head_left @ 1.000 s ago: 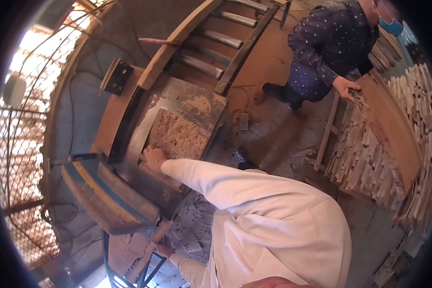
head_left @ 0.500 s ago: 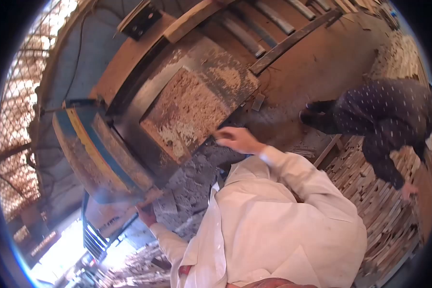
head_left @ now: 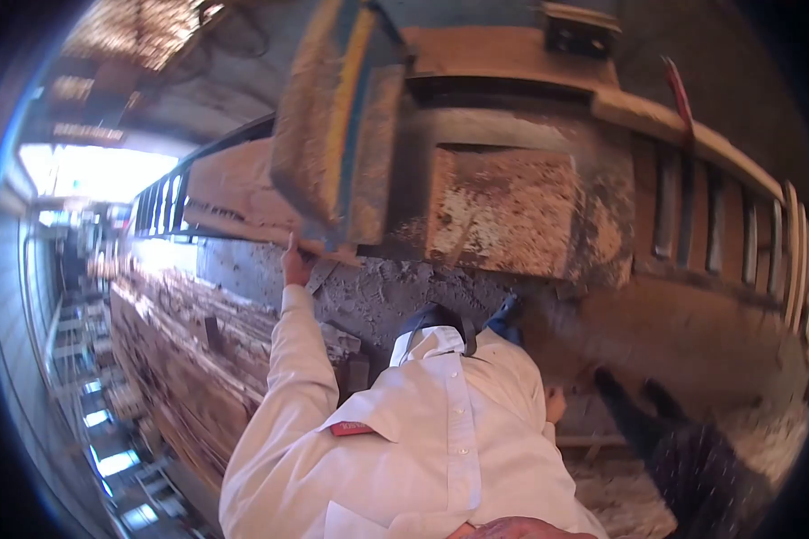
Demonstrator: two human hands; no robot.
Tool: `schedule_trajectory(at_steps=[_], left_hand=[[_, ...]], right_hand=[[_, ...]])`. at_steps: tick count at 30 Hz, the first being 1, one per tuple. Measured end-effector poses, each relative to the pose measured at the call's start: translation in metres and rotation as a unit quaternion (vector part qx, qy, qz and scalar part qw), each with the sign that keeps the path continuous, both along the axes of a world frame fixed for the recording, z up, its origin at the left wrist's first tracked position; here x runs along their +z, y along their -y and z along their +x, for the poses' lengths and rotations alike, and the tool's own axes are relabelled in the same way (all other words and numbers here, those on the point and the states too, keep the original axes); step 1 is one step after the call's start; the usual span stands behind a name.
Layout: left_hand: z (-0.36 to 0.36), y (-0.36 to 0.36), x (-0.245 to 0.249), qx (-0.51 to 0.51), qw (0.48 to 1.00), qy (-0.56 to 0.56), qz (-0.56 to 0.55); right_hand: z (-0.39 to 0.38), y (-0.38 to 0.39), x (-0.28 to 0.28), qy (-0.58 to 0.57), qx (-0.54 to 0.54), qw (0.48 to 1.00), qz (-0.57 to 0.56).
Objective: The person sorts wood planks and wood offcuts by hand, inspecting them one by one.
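My left hand (head_left: 297,262) is at the near edge of a reddish-brown wooden board (head_left: 238,184), one finger stretched up over the edge and the others folded by its underside. The board lies beside a blue and yellow machine housing (head_left: 340,126) dusted with sawdust. Down by my right side hangs my right hand (head_left: 555,404), mostly hidden by the sleeve and body, so its fingers cannot be made out. In front of me, the machine's metal bed (head_left: 607,211) carries a heap of sawdust and chips (head_left: 503,211).
A roller frame (head_left: 715,220) extends right, with a red-handled tool (head_left: 679,94) above it. Stacked timber strips (head_left: 184,359) lie behind my left arm. Another person in dark clothes (head_left: 706,476) is at lower right. Sawdust covers the floor (head_left: 377,301).
My view has swung left. My right hand has dropped from the sawdust-covered bed to my side. My left hand stays by the board, its arm now straighter.
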State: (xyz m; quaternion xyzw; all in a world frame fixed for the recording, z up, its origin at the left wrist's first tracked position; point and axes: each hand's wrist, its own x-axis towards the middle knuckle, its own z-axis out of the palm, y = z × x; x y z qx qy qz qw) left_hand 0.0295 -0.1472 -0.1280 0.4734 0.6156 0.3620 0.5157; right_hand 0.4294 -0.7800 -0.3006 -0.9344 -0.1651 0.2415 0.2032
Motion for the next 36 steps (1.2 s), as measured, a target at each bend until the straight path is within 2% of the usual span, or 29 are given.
schedule_trajectory(at_steps=[1,3,5,7,10,13,16,17,18,21,22,23,25,28,31,32,33,34,35,36], left_hand=[[0.006,0.004,0.003,0.018,0.999,-0.025,0.008],[0.013,0.006,0.004,0.082,0.997,0.002,-0.005],[0.016,0.0,-0.003,0.136,0.978,0.149,-0.046],[0.013,-0.003,-0.009,0.144,0.977,0.15,-0.05],[0.012,0.005,-0.006,0.132,0.975,0.17,-0.054],[0.023,0.012,0.008,0.106,0.973,0.195,-0.063],[0.019,0.021,0.001,0.037,0.976,0.214,-0.017],[0.005,0.013,-0.033,0.012,0.989,0.138,0.044],[0.005,0.013,-0.031,0.007,0.993,0.096,0.062],[0.02,0.025,-0.014,0.041,0.996,0.074,0.033],[0.013,0.02,-0.037,0.076,0.989,0.119,-0.043],[0.01,0.028,-0.032,0.08,0.988,0.121,-0.045],[0.029,0.052,-0.009,0.074,0.987,0.13,-0.059],[0.058,0.099,0.032,0.082,0.978,0.176,-0.075],[0.083,0.125,0.008,0.042,0.998,0.04,-0.019],[0.102,0.138,0.023,0.041,0.996,0.073,-0.037],[0.117,0.149,0.037,0.025,0.992,0.105,-0.063],[0.134,0.153,0.049,0.003,0.986,0.135,-0.093],[0.15,0.157,0.048,-0.03,0.978,0.174,-0.109],[0.165,0.163,0.044,-0.061,0.967,0.21,-0.129]], right_hand=[[0.036,-0.023,0.008,0.045,-0.019,0.997,0.065],[0.11,-0.084,0.053,0.1,-0.036,0.978,0.182],[0.149,-0.16,0.119,0.248,-0.022,0.928,0.277],[0.176,-0.212,0.154,0.254,-0.003,0.922,0.292],[0.205,-0.28,0.173,0.354,0.094,0.897,0.246],[0.213,-0.325,0.156,0.4,0.106,0.898,0.149],[0.207,-0.333,0.177,0.389,0.146,0.903,0.105],[0.207,-0.335,0.174,0.401,0.146,0.899,0.102],[0.212,-0.334,0.162,0.422,0.146,0.89,0.097],[0.223,-0.329,0.15,0.4,0.149,0.899,0.099],[0.228,-0.328,0.143,0.408,0.148,0.897,0.089],[0.23,-0.329,0.133,0.407,0.144,0.898,0.089],[0.234,-0.325,0.124,0.41,0.127,0.9,0.073],[0.219,-0.33,0.139,0.418,0.102,0.901,0.063],[0.233,-0.333,0.141,0.375,0.134,0.909,0.122],[0.227,-0.338,0.145,0.407,0.123,0.89,0.168],[0.226,-0.338,0.145,0.409,0.139,0.886,0.167],[0.217,-0.344,0.155,0.352,0.12,0.91,0.185],[0.216,-0.344,0.153,0.339,0.1,0.912,0.208],[0.214,-0.342,0.164,0.376,0.164,0.891,0.195]])
